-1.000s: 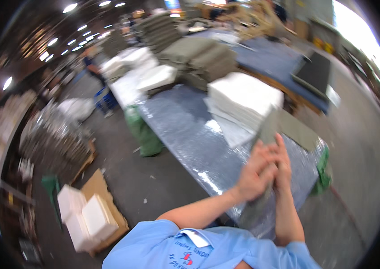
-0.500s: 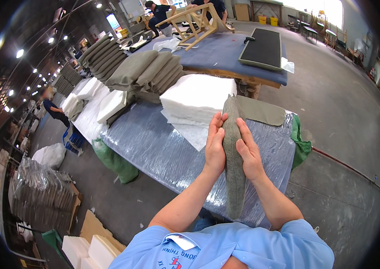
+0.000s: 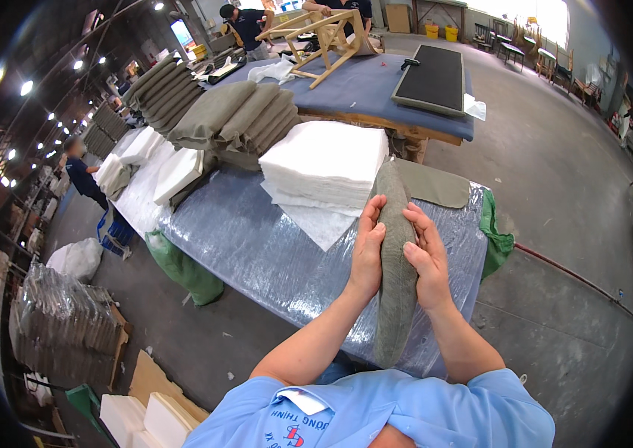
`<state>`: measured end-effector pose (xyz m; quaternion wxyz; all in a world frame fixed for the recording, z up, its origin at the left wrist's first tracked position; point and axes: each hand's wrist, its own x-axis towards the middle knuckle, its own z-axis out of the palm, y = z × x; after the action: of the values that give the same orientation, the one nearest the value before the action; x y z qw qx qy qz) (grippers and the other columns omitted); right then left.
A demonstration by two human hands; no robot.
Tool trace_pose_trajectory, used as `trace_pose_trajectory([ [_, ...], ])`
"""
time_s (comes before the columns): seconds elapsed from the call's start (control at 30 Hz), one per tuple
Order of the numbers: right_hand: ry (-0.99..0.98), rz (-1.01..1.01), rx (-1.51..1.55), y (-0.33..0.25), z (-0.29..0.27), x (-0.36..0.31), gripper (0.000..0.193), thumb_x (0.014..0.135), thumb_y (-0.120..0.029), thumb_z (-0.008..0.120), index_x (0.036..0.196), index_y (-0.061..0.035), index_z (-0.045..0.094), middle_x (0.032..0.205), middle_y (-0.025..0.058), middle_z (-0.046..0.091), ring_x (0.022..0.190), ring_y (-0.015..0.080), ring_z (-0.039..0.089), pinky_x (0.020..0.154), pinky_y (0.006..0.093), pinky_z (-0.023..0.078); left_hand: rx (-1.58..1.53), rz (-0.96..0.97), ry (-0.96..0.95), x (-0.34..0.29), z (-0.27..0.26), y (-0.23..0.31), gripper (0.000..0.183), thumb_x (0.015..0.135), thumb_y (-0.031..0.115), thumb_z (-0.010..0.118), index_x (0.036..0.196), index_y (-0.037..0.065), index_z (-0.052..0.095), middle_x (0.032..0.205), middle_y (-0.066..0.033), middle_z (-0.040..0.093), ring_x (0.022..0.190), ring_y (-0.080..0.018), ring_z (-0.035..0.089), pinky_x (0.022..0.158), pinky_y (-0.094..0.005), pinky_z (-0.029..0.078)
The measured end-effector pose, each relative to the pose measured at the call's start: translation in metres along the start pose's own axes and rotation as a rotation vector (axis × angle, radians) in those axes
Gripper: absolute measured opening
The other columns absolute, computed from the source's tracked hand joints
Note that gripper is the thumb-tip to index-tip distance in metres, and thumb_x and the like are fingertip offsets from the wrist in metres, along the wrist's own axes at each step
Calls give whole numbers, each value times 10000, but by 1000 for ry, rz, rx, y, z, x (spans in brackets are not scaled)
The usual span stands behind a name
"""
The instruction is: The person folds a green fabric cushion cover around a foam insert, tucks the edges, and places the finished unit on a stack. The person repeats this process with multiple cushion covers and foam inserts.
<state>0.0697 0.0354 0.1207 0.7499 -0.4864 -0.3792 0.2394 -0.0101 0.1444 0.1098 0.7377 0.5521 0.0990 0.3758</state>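
Observation:
A grey-green fabric cushion stands on edge in front of me, its long narrow side toward my body. My left hand presses flat on its left face, and my right hand presses on its right face, so the cushion is squeezed between my palms. Just beyond it, a tall stack of white padding sheets sits on the plastic-wrapped table. To the right of that stack lies a flat grey-green fabric piece, partly hidden behind the cushion.
Piled grey-green cushions stand at the table's far left. Behind is a blue-topped table with a wooden chair frame and a dark panel. Green sacking hangs at the right edge. Other people work farther back.
My hands and the cushion have shifted slightly right and toward me, and the cushion has tilted a little, showing more of its side. The view has moved slightly.

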Motion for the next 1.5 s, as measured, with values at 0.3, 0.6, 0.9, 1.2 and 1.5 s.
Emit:
trace_pose_trajectory([
  [0.3, -9, 227, 145, -13, -12, 20, 609, 871, -175, 598, 1442, -12, 461, 1580, 209, 344, 1406, 279, 407, 1175, 376, 310, -17, -40, -15, 8, 0, -12, 631, 1032, 261, 433, 1579, -15, 285, 1630, -191, 309, 1518, -284, 305, 1232, -388, 266],
  [0.6, 8, 436, 141, 22, -27, 51, 816, 886, -199, 596, 1616, -49, 263, 1413, 182, 456, 1316, 265, 471, 1151, 360, 344, 10, -158, -37, 28, -11, -35, 663, 1040, 261, 458, 1617, 9, 253, 1631, -173, 308, 1476, -262, 356, 1202, -369, 312],
  [0.9, 187, 267, -140, 106, -48, 108, 809, 984, -388, 580, 1620, -15, 247, 1609, 221, 343, 1454, 304, 377, 1187, 393, 317, 168, -208, -12, 74, -37, -89, 662, 1036, 261, 484, 1621, 32, 275, 1583, -174, 395, 1424, -245, 413, 1160, -332, 352],
  [1.2, 488, 311, -327, 156, -89, 187, 688, 1052, -612, 441, 1193, 11, 698, 1204, 191, 696, 1145, 277, 614, 1025, 386, 437, 251, -337, 25, 168, -31, -116, 674, 1063, 487, 498, 1533, 10, 427, 1492, -168, 517, 1352, -228, 492, 1132, -349, 369],
  [1.5, 423, 223, -276, 164, -109, 183, 551, 1034, -504, 586, 863, 10, 684, 822, 37, 656, 796, 137, 574, 765, 316, 459, 295, -363, -157, 179, -47, -108, 390, 978, 356, 726, 1170, 18, 711, 1009, -18, 716, 927, -113, 638, 889, -283, 481],
])
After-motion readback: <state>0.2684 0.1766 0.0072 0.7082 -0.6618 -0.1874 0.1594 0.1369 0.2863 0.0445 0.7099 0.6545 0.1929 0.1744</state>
